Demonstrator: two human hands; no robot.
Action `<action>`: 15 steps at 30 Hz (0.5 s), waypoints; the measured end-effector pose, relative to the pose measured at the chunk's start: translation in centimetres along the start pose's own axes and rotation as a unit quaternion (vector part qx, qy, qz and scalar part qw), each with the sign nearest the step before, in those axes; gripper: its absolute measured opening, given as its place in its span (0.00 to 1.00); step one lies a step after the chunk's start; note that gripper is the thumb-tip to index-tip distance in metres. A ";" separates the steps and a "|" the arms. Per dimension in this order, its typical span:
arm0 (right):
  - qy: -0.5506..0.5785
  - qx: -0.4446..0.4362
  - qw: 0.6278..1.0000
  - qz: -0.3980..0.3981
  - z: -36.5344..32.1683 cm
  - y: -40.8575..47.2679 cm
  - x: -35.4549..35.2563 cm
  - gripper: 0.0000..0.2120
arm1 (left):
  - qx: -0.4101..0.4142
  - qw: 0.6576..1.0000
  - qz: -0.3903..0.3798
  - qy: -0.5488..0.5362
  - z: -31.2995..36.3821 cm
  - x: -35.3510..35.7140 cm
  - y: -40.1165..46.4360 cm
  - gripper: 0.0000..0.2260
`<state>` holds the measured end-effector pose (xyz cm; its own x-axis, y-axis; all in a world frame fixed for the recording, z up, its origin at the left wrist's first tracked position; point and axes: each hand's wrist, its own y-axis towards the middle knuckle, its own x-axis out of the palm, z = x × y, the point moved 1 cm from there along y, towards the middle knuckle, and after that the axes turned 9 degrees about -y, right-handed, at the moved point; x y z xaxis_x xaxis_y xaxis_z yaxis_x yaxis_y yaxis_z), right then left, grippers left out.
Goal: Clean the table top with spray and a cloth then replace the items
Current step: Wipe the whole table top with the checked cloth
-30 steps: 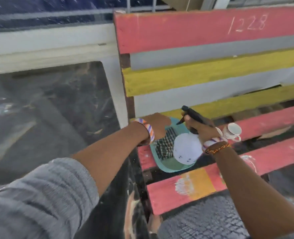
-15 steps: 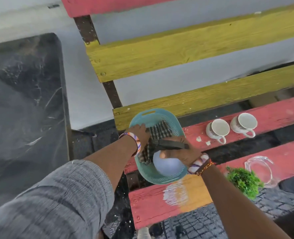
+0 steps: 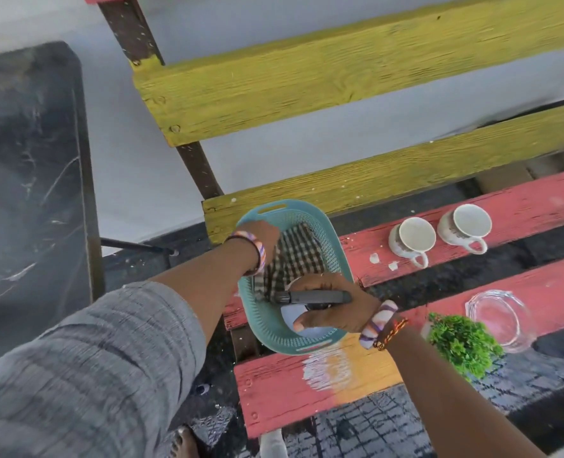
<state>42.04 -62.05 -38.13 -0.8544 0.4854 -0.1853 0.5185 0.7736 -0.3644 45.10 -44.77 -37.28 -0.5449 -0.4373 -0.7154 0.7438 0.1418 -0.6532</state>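
Teal basket point(image 3: 338, 256) is sitting at the bench's point(image 3: 521, 209) left end, holding the checked cloth point(image 3: 298, 256).
Your right hand point(image 3: 331, 309) is gripping a black spray bottle point(image 3: 313, 297) over it; your left hand point(image 3: 264, 234) is reaching inside, grip impossible to tell.

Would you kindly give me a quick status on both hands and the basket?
Left hand grips teal basket rim. Right hand holds black marker over basket. Checked cloth inside. Two cups, glass dish, plant alongside on bench.
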 end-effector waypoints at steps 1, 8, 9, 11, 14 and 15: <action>-0.009 0.005 1.000 0.004 0.2 0.1 0.2 0.14 | 0.007 0.999 0.011 -0.029 0.3 -0.8 -0.3 0.07; -0.002 0.038 0.994 0.099 -0.9 0.7 1.3 0.14 | 0.093 0.978 0.082 -0.169 0.4 -4.8 -3.8 0.17; 0.009 0.035 0.994 0.101 -1.0 0.9 1.2 0.14 | 0.095 0.964 0.119 -0.218 0.0 -5.5 -4.2 0.17; 0.014 0.033 0.993 0.113 -1.1 1.1 1.0 0.13 | 0.107 0.921 0.172 -0.333 -0.5 -7.1 -4.6 0.16; 0.011 0.051 0.986 0.160 -0.5 0.7 0.7 0.22 | 0.131 0.884 0.187 -0.408 -1.0 -9.2 -5.4 0.14; -0.002 0.060 0.982 0.177 -0.6 0.5 0.8 0.27 | 0.141 0.880 0.178 -0.417 -1.1 -9.6 -6.0 0.14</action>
<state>41.64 -61.05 -37.92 -0.6217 0.7132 -0.3238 0.7757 0.5034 -0.3806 45.43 -40.41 -26.76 0.1294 -0.9262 -0.3541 0.9402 0.2280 -0.2530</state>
